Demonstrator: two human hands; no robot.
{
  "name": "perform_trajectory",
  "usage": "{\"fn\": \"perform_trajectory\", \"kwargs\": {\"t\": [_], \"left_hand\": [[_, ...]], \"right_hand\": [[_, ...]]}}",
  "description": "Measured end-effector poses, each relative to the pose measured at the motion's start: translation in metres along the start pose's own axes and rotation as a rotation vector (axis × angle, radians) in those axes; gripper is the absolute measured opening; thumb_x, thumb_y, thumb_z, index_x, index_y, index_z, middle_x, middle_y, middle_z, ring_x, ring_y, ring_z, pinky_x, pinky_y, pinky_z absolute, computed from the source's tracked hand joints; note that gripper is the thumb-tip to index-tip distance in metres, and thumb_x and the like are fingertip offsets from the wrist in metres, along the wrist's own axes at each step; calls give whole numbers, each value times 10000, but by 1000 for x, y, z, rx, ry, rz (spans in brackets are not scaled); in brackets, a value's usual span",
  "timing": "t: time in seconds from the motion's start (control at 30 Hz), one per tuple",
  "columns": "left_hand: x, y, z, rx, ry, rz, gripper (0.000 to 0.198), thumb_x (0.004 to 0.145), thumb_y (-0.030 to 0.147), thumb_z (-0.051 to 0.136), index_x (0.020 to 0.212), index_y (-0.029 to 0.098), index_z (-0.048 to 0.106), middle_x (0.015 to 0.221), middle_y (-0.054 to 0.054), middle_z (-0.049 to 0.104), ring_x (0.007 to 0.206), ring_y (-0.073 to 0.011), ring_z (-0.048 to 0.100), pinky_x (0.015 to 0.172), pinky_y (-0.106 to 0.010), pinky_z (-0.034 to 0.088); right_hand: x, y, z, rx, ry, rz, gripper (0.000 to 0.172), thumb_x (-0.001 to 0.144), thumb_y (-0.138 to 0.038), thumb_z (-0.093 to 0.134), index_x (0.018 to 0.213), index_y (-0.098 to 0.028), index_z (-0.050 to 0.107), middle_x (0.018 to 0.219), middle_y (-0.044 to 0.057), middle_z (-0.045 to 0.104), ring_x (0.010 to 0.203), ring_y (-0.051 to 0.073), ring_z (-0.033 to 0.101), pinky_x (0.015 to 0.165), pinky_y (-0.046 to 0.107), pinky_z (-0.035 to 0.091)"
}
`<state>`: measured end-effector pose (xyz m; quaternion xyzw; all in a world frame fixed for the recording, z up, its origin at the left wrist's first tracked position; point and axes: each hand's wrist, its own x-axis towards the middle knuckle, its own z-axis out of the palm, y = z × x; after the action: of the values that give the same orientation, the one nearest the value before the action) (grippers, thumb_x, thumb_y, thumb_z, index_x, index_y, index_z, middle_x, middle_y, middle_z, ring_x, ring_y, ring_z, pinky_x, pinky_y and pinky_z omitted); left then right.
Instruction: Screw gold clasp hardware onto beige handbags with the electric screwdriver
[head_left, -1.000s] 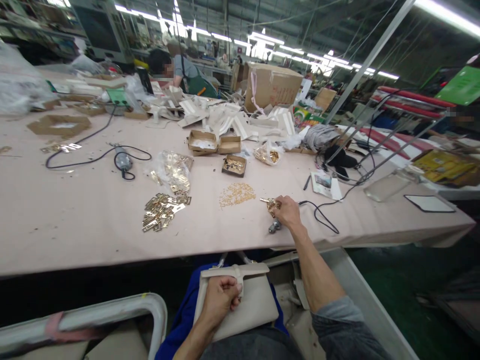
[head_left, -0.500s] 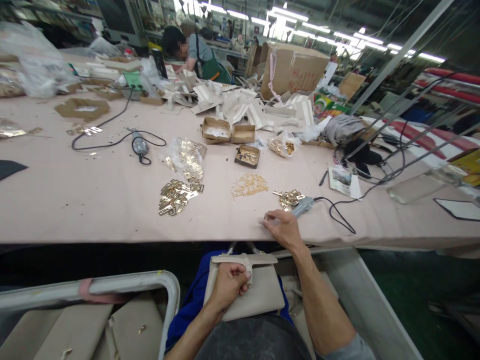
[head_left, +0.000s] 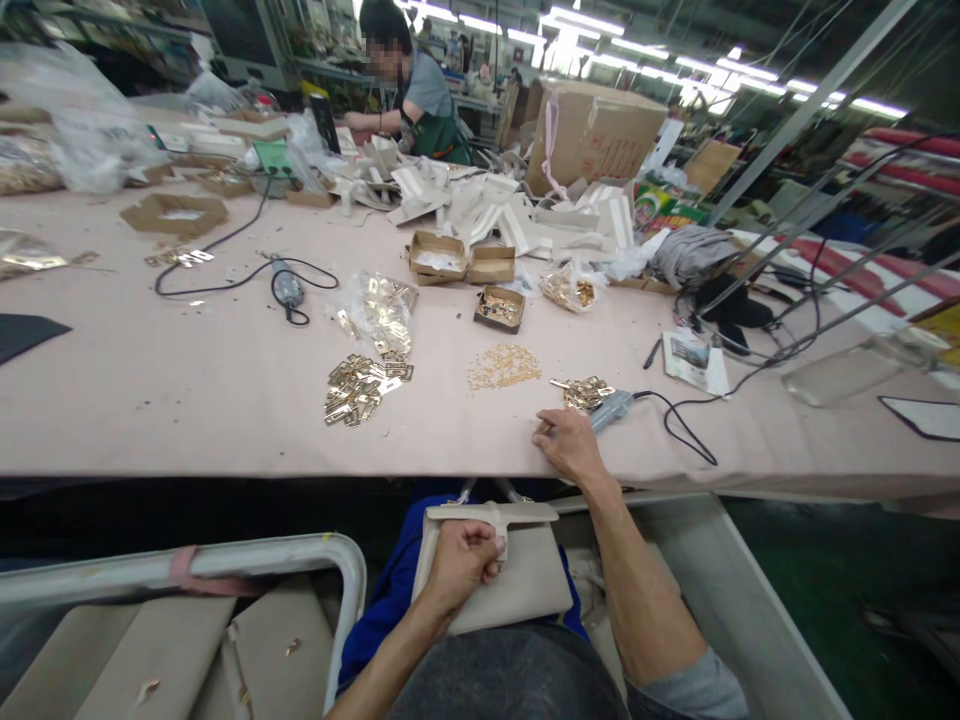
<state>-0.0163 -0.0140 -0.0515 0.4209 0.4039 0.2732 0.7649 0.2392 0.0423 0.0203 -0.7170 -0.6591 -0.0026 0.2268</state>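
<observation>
Nearest, the left hand (head_left: 461, 560) is clenched in a fist around the strap tab of a beige handbag (head_left: 517, 585), which lies flat on the lap directly beneath it. Beyond, the right hand (head_left: 568, 445) rests on the near edge of the pink table (head_left: 150, 400), fingers curled loosely; it may pinch a small part, though the view is too poor to tell. Just past its fingertips, to the right, lies one grey corded tool (head_left: 611, 408), touching a small heap of gold fittings (head_left: 581, 392). Left of that heap is one scatter of tiny gold pieces (head_left: 504, 366); farther left, well apart from the hand, one pile of flat gold plates (head_left: 360, 388). Behind the plates, a clear plastic bag (head_left: 382, 312) holds more gold plates. A second corded tool (head_left: 287, 288) lies left of the bag. Farther on stand three small cardboard boxes: the nearest box (head_left: 499, 308) holds gold hardware; the two boxes behind (head_left: 461, 260) show pale contents. A second clear bag (head_left: 570, 290), right of them, holds gold parts. Farthest, a co-worker (head_left: 420, 90) stands beside one large carton (head_left: 596, 140).
</observation>
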Motion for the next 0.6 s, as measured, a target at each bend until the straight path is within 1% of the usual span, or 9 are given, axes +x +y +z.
{"fn": "perform_trajectory", "kwargs": {"t": [0.1, 0.2, 0.27, 0.37, 0.47, 0.53, 0.6], "left_hand": [[1, -5, -2, -6, 9, 4, 433, 658, 495, 845, 681, 116, 638, 484, -52, 594, 372, -118, 474, 384, -198, 372], [2, -8, -2, -10, 16, 11, 417, 663, 473, 847, 696, 108, 647, 483, -50, 591, 379, -121, 481, 384, -196, 374], [2, -6, -2, -12, 19, 11, 417, 662, 469, 852, 698, 106, 650, 487, -47, 590, 383, -121, 484, 383, -194, 368], [2, -2, 0, -5, 21, 6, 428, 658, 477, 860, 689, 104, 653, 494, -48, 589, 379, -115, 477, 382, -194, 358], [1, 1, 2, 0, 33, 2, 433, 658, 484, 862, 684, 102, 660, 495, -49, 590, 378, -112, 474, 386, -196, 356], [1, 1, 3, -2, 40, 2, 439, 660, 494, 863, 689, 102, 665, 494, -50, 592, 379, -114, 477, 389, -197, 358], [1, 2, 4, 0, 48, 7, 448, 660, 504, 863, 689, 103, 666, 495, -53, 595, 380, -116, 481, 392, -199, 360]], "right_hand": [[-5, -2, 5, 103, 35, 1, 200, 796, -100, 720, 967, -202, 741, 886, 29, 703, 880, 265, 619, 859, 364, 467], [-10, -9, 4, 277, 90, 32, 224, 834, -152, 667, 1047, -192, 726, 918, 37, 707, 825, 244, 641, 821, 347, 493], [-13, -17, 1, 400, 114, 69, 232, 865, -207, 650, 1089, -194, 711, 902, 31, 706, 777, 231, 650, 782, 332, 508], [-17, -31, 0, 480, 111, 91, 133, 916, -278, 626, 990, -206, 711, 834, 21, 687, 708, 216, 630, 707, 312, 500], [-23, -41, 4, 385, 124, 43, 114, 913, -260, 603, 878, -207, 698, 835, 44, 667, 746, 232, 609, 727, 326, 478], [-27, -44, 7, 252, 125, 30, 105, 888, -215, 593, 831, -208, 682, 829, 61, 655, 801, 255, 599, 770, 346, 467], [-31, -45, 8, 113, 103, 52, 97, 862, -181, 595, 793, -211, 655, 808, 73, 644, 833, 276, 586, 795, 363, 457]]}}
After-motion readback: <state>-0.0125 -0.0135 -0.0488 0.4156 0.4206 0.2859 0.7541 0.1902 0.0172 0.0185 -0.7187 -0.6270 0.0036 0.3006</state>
